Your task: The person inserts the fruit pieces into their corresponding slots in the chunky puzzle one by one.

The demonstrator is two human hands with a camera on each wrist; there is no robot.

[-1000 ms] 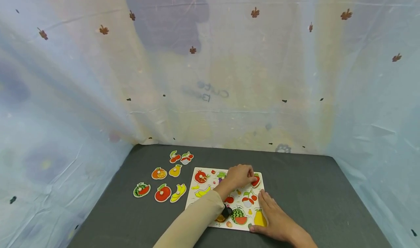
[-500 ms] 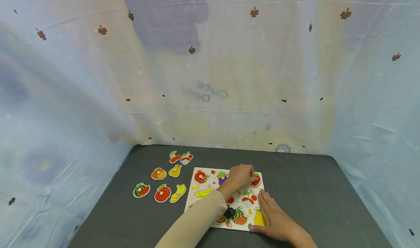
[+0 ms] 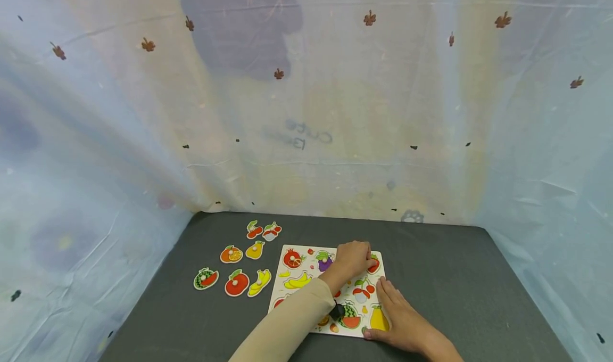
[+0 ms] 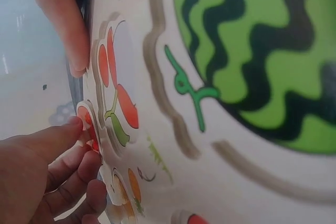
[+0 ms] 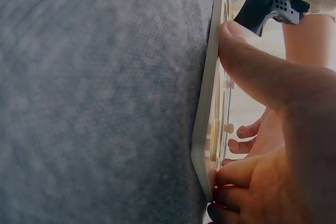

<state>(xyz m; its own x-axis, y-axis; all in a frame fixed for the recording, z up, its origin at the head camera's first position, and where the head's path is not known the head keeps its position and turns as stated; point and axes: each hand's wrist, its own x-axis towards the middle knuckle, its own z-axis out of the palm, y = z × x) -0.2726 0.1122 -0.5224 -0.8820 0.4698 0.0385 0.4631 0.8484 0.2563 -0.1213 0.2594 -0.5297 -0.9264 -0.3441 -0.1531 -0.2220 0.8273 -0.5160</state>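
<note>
My left hand (image 3: 351,258) reaches across the white fruit puzzle board (image 3: 313,249) and pinches a strawberry puzzle piece (image 3: 373,264) at its far right corner. In the left wrist view the fingertips are on this red piece (image 4: 89,121), right at the board surface. Along the right edge lies my right hand (image 3: 402,317), fingers extended up the side and thumb at the near corner. In the right wrist view its thumb (image 5: 247,61) rests against the board's rim (image 5: 206,108). My left sleeve and a black wrist camera (image 3: 337,311) hide part of the board's lower left.
Left of the board, several loose knobbed pieces lie on the dark table (image 3: 440,261): watermelon (image 3: 206,279), tomato-like red fruit (image 3: 237,282), banana (image 3: 259,283), orange (image 3: 231,254), pear (image 3: 255,250), and two cherry-like pieces (image 3: 272,231). A patterned curtain (image 3: 306,112) surrounds the table.
My left hand and forearm have shifted very slightly to the right, the fingers staying at the strawberry piece. The right hand keeps its place at the board's edge.
</note>
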